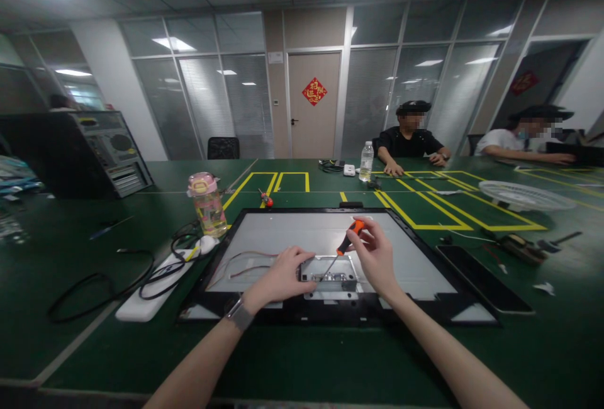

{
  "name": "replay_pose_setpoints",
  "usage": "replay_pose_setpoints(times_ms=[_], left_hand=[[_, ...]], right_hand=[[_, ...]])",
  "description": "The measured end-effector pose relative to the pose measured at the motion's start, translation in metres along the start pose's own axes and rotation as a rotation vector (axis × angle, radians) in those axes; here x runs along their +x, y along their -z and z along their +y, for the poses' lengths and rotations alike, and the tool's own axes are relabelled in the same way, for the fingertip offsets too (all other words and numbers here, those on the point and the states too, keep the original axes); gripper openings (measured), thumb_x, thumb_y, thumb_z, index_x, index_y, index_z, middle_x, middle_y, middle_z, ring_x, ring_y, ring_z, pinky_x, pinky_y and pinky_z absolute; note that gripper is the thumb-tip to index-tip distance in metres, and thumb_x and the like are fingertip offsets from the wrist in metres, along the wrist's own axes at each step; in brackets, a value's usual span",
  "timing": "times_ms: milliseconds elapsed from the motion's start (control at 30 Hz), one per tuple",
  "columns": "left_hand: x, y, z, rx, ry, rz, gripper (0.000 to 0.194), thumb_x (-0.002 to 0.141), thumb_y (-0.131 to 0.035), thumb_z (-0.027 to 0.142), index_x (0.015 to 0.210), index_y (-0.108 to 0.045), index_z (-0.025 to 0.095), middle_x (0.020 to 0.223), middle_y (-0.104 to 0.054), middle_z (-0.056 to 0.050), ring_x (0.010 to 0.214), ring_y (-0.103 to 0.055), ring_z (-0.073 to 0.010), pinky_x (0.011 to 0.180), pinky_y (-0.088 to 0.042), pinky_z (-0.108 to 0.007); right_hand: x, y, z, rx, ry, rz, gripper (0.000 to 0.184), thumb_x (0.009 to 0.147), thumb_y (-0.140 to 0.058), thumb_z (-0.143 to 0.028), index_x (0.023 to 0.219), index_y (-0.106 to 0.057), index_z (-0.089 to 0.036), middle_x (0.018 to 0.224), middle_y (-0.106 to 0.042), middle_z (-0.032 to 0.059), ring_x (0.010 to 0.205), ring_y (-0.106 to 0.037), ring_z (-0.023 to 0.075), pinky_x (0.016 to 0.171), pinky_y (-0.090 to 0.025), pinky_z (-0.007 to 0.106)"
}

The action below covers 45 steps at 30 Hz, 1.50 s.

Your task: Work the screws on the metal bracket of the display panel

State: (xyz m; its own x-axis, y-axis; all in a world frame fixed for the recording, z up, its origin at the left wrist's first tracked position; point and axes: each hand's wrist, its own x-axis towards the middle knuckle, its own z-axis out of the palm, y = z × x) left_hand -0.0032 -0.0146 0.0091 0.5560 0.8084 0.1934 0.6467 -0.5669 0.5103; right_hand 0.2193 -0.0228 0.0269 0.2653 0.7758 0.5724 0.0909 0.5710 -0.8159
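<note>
A large flat display panel (401, 258) with a black frame lies face down before me on the green table. On its near middle part sits a silver metal bracket (349, 267). My right hand (375, 255) grips an orange and black screwdriver (345, 242), whose shaft slants down left to the bracket. Whether the tip sits in a screw is too small to tell. My left hand (285, 274) is curled at the bracket's left end, thumb and fingers on either side of it. Thin cables (243, 258) run across the panel left of that hand.
Left of the panel are a white power strip (141, 302), a black cable (101, 277) and a pink-lidded bottle (207, 207). A black computer case (61, 154) stands farther left. Rightward lie a dark slab (486, 277) and a white ring-shaped part (523, 195). Two people (413, 135) sit across the table.
</note>
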Motion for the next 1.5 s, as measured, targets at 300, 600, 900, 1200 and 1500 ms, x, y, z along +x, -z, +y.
replay_pose_setpoints(times_ms=[300, 600, 900, 1200, 1500], left_hand=[[0.000, 0.004, -0.002, -0.039, -0.018, -0.049, 0.060, 0.079, -0.070, 0.038, 0.134, -0.050, 0.028, 0.120, -0.052, -0.006, 0.111, -0.051, -0.0258, 0.098, -0.040, -0.036], [-0.001, 0.007, 0.001, -0.040, -0.018, -0.072, 0.056, 0.084, -0.065, 0.042, 0.136, -0.049, 0.028, 0.121, -0.052, -0.006, 0.113, -0.051, -0.0249, 0.100, -0.039, -0.035], [0.000, 0.008, 0.004, -0.056, 0.003, -0.062, 0.039, 0.099, -0.041, 0.037, 0.135, -0.051, 0.027, 0.120, -0.054, -0.006, 0.113, -0.051, -0.0213, 0.102, -0.037, -0.034], [0.000, 0.007, 0.004, -0.064, -0.002, -0.046, 0.039, 0.097, -0.043, 0.038, 0.134, -0.052, 0.027, 0.120, -0.054, -0.006, 0.114, -0.051, -0.0220, 0.103, -0.036, -0.034], [0.000, 0.005, 0.001, -0.048, -0.008, -0.044, 0.039, 0.098, -0.042, 0.039, 0.134, -0.051, 0.028, 0.120, -0.053, -0.006, 0.112, -0.051, -0.0219, 0.101, -0.037, -0.034]], right_hand=[[-0.004, -0.003, 0.001, -0.012, 0.010, -0.040, 0.030, 0.081, -0.067, -0.036, 0.108, -0.059, -0.024, 0.094, -0.059, 0.0026, 0.070, -0.062, 0.0152, 0.054, -0.063, 0.029], [-0.008, -0.006, 0.001, -0.003, 0.003, -0.044, 0.031, 0.081, -0.067, -0.036, 0.109, -0.059, -0.025, 0.092, -0.061, 0.0020, 0.073, -0.064, 0.0161, 0.056, -0.063, 0.029], [-0.013, -0.009, 0.003, 0.024, -0.007, -0.081, 0.029, 0.082, -0.066, -0.034, 0.109, -0.059, -0.025, 0.093, -0.061, 0.0025, 0.076, -0.065, 0.0168, 0.058, -0.064, 0.031], [-0.015, -0.010, 0.003, 0.016, 0.007, -0.086, 0.028, 0.083, -0.066, -0.033, 0.108, -0.058, -0.025, 0.092, -0.061, 0.0025, 0.076, -0.065, 0.0168, 0.059, -0.064, 0.032], [-0.014, -0.010, 0.001, -0.010, 0.017, -0.075, 0.028, 0.082, -0.066, -0.033, 0.107, -0.059, -0.024, 0.089, -0.063, 0.0021, 0.073, -0.066, 0.0169, 0.057, -0.063, 0.031]])
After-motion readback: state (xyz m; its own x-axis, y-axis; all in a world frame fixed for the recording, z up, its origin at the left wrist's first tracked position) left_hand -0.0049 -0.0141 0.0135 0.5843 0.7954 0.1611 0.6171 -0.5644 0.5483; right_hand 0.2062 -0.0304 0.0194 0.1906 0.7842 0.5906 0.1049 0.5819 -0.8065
